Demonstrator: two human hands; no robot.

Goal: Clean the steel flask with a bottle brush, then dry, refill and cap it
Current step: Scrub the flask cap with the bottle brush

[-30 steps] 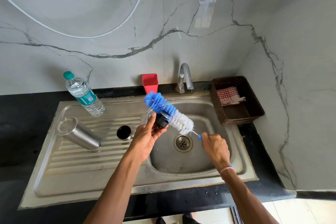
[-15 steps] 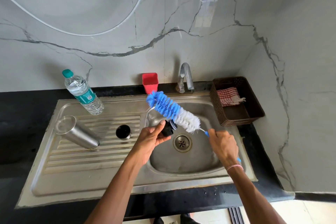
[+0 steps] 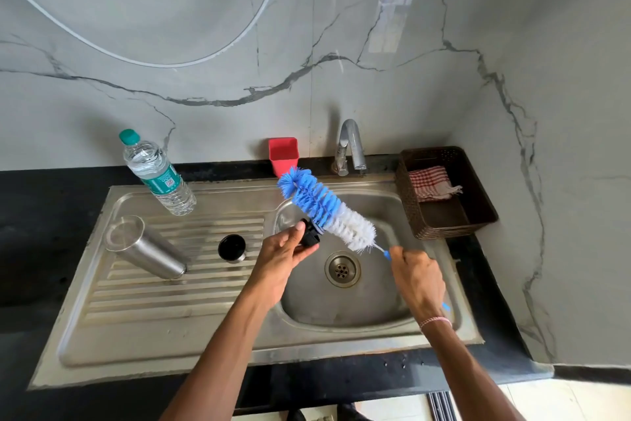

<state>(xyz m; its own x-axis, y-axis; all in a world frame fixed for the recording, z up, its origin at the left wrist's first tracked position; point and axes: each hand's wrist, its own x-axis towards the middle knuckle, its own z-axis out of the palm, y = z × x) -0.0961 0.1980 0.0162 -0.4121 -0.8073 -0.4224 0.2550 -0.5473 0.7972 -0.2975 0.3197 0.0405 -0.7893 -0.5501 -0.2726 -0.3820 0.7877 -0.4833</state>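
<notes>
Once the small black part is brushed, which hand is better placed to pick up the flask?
Left, probably. The left hand is nearer the flask on the drainboard; the right hand grips the brush over the basin.

**Legible markings: none resolved**

Printing is seen on one item only: the green label band of the plastic water bottle (image 3: 157,172), stood at the back left corner of the steel sink unit (image 3: 164,335). A small square code patch and pale print are made out on the band, but no word, brand or number can be read at this sharpness. No lettering is seen on the steel flask (image 3: 146,248) on the ribbed drainer, on the red cup (image 3: 283,153) at the back edge, or on the brown basket (image 3: 447,229) at the right.
</notes>
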